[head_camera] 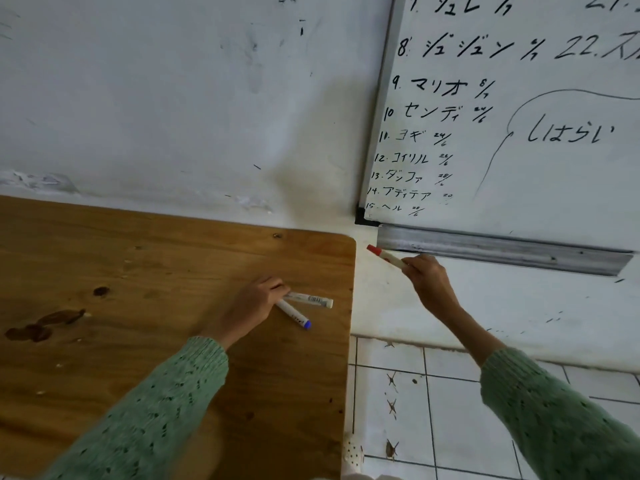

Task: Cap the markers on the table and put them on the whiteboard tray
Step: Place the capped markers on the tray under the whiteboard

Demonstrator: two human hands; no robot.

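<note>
Right hand (427, 277) is closed around the barrel of the red-capped marker (385, 255), cap end pointing left, held just below the left end of the whiteboard tray (502, 249); not yet resting on it.

Left hand (258, 303) is over the table (138, 271), fingers closed on 2 more markers: the blue-ended marker (294, 315) and a white marker (311, 299) with a printed label.

Handling, as judged: markers are light, rigid plastic cylinders, smooth and prone to roll. Best held mid-barrel; laid lengthwise in the tray channel so the lip stops them.

Unclear: the left hand covers 1 end of both markers, so I cannot tell whether they are capped. Blue end could be cap or plug. Tray interior is hidden behind its front lip. Tray's right end is visible but nothing on it can be made out.
</note>
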